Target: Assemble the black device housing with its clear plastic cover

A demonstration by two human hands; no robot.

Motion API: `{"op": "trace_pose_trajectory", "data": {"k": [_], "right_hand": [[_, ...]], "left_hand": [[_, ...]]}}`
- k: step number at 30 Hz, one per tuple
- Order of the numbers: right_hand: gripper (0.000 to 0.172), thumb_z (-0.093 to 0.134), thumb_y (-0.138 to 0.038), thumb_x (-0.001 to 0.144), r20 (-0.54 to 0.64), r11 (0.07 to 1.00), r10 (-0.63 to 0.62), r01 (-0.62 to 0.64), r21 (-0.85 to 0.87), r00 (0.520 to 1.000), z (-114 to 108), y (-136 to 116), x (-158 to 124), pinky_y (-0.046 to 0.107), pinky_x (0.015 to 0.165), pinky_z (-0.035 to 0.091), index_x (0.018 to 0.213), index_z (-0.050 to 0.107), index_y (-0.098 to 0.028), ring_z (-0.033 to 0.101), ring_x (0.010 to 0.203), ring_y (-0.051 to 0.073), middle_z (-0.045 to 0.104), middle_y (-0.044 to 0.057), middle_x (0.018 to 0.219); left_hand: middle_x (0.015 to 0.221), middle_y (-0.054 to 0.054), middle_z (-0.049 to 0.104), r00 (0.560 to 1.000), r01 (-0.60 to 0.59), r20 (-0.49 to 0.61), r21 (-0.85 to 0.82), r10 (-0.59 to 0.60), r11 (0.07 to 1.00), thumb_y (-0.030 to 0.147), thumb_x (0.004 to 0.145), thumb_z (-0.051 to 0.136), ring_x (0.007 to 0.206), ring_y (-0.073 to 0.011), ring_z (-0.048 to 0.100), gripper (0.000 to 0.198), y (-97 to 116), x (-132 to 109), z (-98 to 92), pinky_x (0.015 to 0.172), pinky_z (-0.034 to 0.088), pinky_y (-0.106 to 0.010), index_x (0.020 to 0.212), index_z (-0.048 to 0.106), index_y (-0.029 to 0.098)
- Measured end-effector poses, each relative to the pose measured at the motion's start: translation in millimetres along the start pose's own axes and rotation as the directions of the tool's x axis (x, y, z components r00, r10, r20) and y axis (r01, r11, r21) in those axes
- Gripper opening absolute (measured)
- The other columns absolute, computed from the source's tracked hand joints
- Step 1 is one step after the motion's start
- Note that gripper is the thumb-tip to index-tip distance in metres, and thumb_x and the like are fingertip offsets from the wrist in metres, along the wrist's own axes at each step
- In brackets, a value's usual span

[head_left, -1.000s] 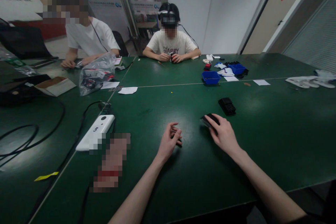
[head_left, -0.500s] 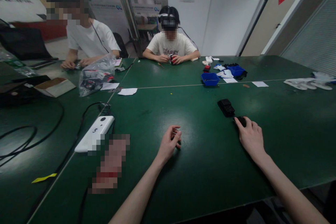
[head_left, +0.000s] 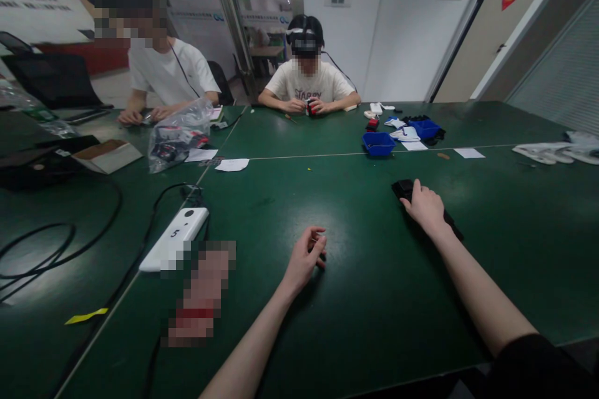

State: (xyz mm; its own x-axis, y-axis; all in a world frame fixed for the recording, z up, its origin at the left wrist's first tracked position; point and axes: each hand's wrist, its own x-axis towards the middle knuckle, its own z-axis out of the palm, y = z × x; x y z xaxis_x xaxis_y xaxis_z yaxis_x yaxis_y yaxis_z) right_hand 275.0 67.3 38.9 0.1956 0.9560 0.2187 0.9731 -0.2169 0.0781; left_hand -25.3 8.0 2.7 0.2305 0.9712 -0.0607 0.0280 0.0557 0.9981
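Observation:
My right hand (head_left: 425, 207) reaches forward over the green table (head_left: 355, 299). Its fingers are closed together over the near end of a black block (head_left: 402, 187). A second small black piece (head_left: 453, 226) lies on the table beside my right wrist. My left hand (head_left: 304, 259) rests on the table near the middle. Its fingers are curled into a pinch around something small that I cannot make out.
A white power strip (head_left: 174, 239) and black cables (head_left: 93, 224) lie at the left. Beyond are a plastic bag (head_left: 178, 134), a cardboard box (head_left: 108, 156), paper slips and a blue bin (head_left: 378, 143). Two people sit across the table. White gloves (head_left: 552, 153) lie far right.
My right hand carried a small black piece to the right, set it down, then moved forward onto the black block. My left hand stayed in place.

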Motion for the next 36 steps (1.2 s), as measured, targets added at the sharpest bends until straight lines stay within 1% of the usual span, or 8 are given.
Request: {"op": "trace_pose_trajectory", "data": {"k": [10, 15, 18, 22, 25, 32, 34, 36], "right_hand": [[0.066, 0.050, -0.035, 0.079, -0.062, 0.984, 0.127, -0.117, 0.134, 0.990, -12.0, 0.1, 2.5, 0.041, 0.068, 0.049, 0.135, 0.028, -0.007, 0.056, 0.094, 0.033, 0.056, 0.024, 0.110], [0.059, 0.050, -0.041, 0.079, -0.001, 0.903, 0.092, -0.083, 0.421, 0.996, -25.8, -11.8, -8.3, 0.044, 0.078, 0.047, 0.129, 0.041, -0.012, 0.056, 0.098, 0.031, 0.058, 0.018, 0.111], [0.056, 0.051, -0.044, 0.079, 0.176, 0.646, -0.127, -0.053, 0.761, 0.976, -28.1, -33.1, -27.6, 0.040, 0.080, 0.049, 0.127, 0.044, -0.016, 0.060, 0.090, 0.023, 0.063, 0.012, 0.103], [0.049, 0.046, -0.042, 0.084, 0.365, 0.149, -0.507, -0.337, 0.929, 0.781, -23.5, -71.5, -67.7, 0.035, 0.073, 0.053, 0.128, 0.044, -0.020, 0.063, 0.087, 0.019, 0.064, 0.009, 0.105], [0.048, 0.046, -0.041, 0.085, 0.362, -0.001, -0.656, -0.480, 0.877, 0.662, -19.7, -92.9, -92.3, 0.034, 0.074, 0.054, 0.130, 0.040, -0.023, 0.063, 0.090, 0.018, 0.063, 0.006, 0.106], [0.047, 0.043, -0.041, 0.087, 0.413, 0.207, -0.732, -0.401, 0.892, 0.542, -8.3, -98.4, -94.5, 0.031, 0.058, 0.055, 0.128, 0.045, -0.018, 0.064, 0.067, 0.015, 0.066, 0.006, 0.082], [0.044, 0.044, -0.039, 0.086, 0.391, 0.313, -0.678, -0.237, 0.920, 0.622, -4.7, -91.1, -82.2, 0.033, 0.060, 0.054, 0.122, 0.051, -0.015, 0.065, 0.070, 0.017, 0.067, 0.007, 0.082], [0.041, 0.044, -0.036, 0.085, 0.274, 0.460, -0.539, 0.006, 0.888, 0.797, -0.8, -79.4, -64.3, 0.039, 0.073, 0.053, 0.119, 0.053, -0.014, 0.063, 0.085, 0.021, 0.066, 0.011, 0.095]], "left_hand": [[0.080, 0.000, 0.045, 1.000, 0.015, -0.003, -0.027, -0.015, 1.000, 0.041, 0.080, 0.049, 0.067, -0.0105, 0.051, 0.033, 2.1, -1.2, 0.9, 0.045, 0.047, -0.017, 0.102, 0.047, 0.017], [0.079, -0.001, 0.046, 1.000, 0.017, -0.008, -0.019, -0.017, 1.000, 0.041, 0.080, 0.049, 0.066, -0.0107, 0.052, 0.033, 2.9, -1.4, 0.6, 0.044, 0.047, -0.017, 0.102, 0.049, 0.016], [0.080, -0.002, 0.049, 1.000, 0.023, -0.015, -0.018, -0.023, 1.000, 0.040, 0.081, 0.049, 0.066, -0.0112, 0.053, 0.034, 3.3, -1.2, 0.7, 0.045, 0.048, -0.018, 0.104, 0.050, 0.016], [0.083, -0.005, 0.054, 0.999, 0.031, -0.038, -0.034, -0.032, 0.999, 0.042, 0.082, 0.046, 0.065, -0.0123, 0.054, 0.043, 2.5, -0.4, -0.1, 0.046, 0.049, -0.021, 0.115, 0.048, 0.015], [0.082, -0.004, 0.056, 0.997, 0.010, -0.077, 0.032, -0.008, 0.999, 0.043, 0.083, 0.045, 0.064, -0.0124, 0.054, 0.040, 1.4, 0.6, -2.7, 0.046, 0.046, -0.020, 0.110, 0.053, 0.016], [0.060, 0.002, 0.053, 0.990, -0.004, -0.138, 0.144, 0.024, 0.990, 0.042, 0.078, 0.053, 0.049, -0.0090, 0.046, 0.029, 1.8, 1.7, -4.5, 0.042, 0.036, -0.017, 0.082, 0.059, 0.014], [0.056, 0.003, 0.051, 0.994, 0.025, -0.113, 0.146, -0.008, 0.989, 0.043, 0.077, 0.053, 0.044, -0.0084, 0.044, 0.030, 2.4, 1.1, -3.2, 0.040, 0.035, -0.018, 0.082, 0.058, 0.014], [0.055, 0.003, 0.052, 0.996, 0.042, -0.090, 0.164, -0.028, 0.986, 0.044, 0.076, 0.054, 0.041, -0.0081, 0.043, 0.030, 3.4, 0.4, -2.3, 0.039, 0.034, -0.018, 0.082, 0.059, 0.014]]}}
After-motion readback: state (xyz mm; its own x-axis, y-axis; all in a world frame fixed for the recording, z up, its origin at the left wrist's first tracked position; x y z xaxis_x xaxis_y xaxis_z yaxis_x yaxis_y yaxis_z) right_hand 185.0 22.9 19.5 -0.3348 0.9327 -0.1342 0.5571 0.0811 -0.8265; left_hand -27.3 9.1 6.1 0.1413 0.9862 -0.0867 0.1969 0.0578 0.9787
